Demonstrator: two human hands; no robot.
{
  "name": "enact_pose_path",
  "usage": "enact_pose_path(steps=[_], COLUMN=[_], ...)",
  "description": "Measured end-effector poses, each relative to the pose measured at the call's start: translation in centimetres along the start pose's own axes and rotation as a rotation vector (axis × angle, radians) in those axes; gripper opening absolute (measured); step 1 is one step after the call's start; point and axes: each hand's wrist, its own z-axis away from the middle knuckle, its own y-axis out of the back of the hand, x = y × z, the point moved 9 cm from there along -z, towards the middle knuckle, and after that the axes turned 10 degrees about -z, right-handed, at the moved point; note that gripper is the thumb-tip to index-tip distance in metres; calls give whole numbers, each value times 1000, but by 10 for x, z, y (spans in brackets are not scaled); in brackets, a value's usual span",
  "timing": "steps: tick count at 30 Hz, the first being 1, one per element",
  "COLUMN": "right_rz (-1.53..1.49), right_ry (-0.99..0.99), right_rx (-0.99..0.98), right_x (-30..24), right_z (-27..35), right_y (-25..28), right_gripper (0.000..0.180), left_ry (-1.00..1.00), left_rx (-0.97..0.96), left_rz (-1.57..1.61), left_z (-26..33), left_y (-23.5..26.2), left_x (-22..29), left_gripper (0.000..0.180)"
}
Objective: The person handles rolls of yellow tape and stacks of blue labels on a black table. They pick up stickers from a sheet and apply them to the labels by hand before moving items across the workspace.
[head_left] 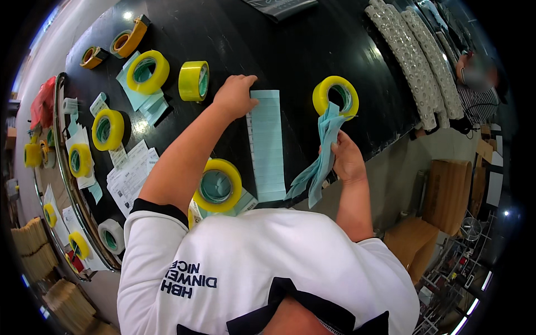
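A long light blue paper sheet with faint crosswise lines lies flat on the black table. My left hand is at its far left corner, thumb by the edge and fingers apart from the thumb, holding nothing that I can see. Pinched in my right hand is a bunch of crumpled light blue paper strips, hanging down at the table's near edge. Their upper end overlaps a yellow tape roll lying just beyond. Left of my left hand, another yellow tape roll stands on its side.
Several more tape rolls lie on the left, some on papers. Printed sheets spread at the left edge near a metal rail. Two orange-brown tape dispensers are far left. Bubble-wrap rolls line the right side, where another person stands.
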Motion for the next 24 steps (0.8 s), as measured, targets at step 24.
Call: enact_pose_path(steps=[24], right_rz=[-39], right_ry=[-137], right_rx=[-175], right_x=[40], right_z=[-15], right_y=[-19], right_gripper=[58], left_ry=[284], left_rx=[157], left_rz=[407], left_z=[54], left_y=[-38], left_x=[-51], left_gripper=[37])
